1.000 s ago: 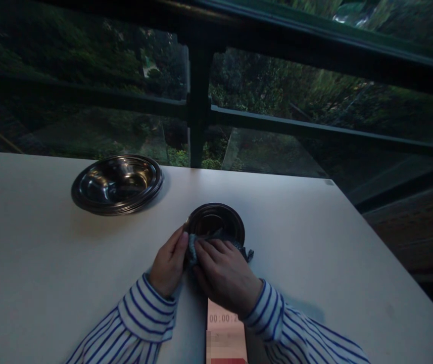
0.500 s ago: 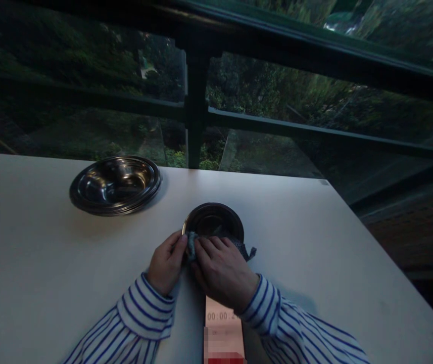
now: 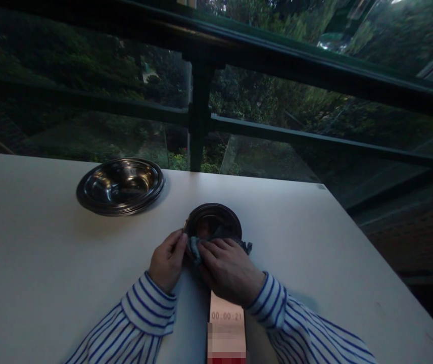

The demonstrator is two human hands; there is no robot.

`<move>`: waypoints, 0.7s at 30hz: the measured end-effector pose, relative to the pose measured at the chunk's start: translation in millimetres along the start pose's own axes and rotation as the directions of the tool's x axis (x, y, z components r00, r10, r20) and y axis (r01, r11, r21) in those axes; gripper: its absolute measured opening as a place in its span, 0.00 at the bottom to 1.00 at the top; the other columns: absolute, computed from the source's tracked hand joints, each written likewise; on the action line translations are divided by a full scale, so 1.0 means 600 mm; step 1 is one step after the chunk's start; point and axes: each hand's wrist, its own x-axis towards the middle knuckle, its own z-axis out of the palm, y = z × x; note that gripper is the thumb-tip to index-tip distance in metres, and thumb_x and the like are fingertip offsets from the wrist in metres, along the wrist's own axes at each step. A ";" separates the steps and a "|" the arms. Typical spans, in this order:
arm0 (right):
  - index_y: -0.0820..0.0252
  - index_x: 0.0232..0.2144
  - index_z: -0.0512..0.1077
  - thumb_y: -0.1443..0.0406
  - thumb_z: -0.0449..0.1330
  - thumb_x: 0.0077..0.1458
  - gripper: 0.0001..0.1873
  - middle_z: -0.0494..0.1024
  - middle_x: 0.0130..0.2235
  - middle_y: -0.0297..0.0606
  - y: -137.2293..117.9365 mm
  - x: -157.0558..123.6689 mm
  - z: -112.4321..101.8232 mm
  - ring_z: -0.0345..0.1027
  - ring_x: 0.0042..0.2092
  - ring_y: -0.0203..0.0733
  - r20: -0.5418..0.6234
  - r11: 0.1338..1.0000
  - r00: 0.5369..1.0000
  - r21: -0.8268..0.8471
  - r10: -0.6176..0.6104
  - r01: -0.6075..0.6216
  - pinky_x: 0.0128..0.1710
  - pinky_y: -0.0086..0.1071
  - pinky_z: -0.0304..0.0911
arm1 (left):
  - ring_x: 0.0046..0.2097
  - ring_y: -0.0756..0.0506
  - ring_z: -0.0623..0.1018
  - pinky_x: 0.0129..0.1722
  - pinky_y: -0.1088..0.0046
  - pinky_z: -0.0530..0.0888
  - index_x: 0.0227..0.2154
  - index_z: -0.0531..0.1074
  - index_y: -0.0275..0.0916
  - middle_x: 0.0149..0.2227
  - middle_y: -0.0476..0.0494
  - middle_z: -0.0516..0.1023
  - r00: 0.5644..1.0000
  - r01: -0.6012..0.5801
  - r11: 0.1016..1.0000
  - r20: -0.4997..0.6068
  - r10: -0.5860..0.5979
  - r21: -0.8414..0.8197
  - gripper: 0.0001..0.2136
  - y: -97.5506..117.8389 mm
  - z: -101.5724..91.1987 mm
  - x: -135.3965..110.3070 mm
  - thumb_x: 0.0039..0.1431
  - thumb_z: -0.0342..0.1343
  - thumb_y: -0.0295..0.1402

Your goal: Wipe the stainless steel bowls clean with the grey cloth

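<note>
A dark, shiny metal bowl [image 3: 216, 215] is tilted up in front of me at the middle of the white table. My left hand [image 3: 167, 259] pinches its left rim between thumb and fingers. Bunched under my right hand [image 3: 229, 268] is a grey-blue cloth [image 3: 194, 248], pressed against the bowl's near side. The fingers of that hand are curled over the cloth, and a twisted end of it sticks out to the right. The bowl's lower part is hidden behind my hands.
Several nested metal bowls [image 3: 121, 187] stand at the back left of the white table [image 3: 68, 268]. A phone [image 3: 227, 323] showing a timer lies near me, below my right wrist. Beyond the table's far edge is a dark green railing [image 3: 200, 106] with glass panels and trees behind.
My right hand and the cloth have shifted slightly to the right along the bowl. My left hand keeps its hold on the rim. The view has moved a little.
</note>
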 end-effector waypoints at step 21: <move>0.62 0.45 0.62 0.64 0.47 0.57 0.14 0.71 0.45 0.42 0.024 0.027 0.016 0.62 0.46 0.41 -0.068 0.990 0.998 0.137 -0.013 0.022 0.44 0.35 0.56 | 0.53 0.45 0.67 0.54 0.66 0.60 0.49 0.64 0.36 0.51 0.42 0.69 1.000 -0.017 0.993 -0.019 0.015 -0.114 0.21 -0.005 0.007 0.018 0.53 0.47 0.40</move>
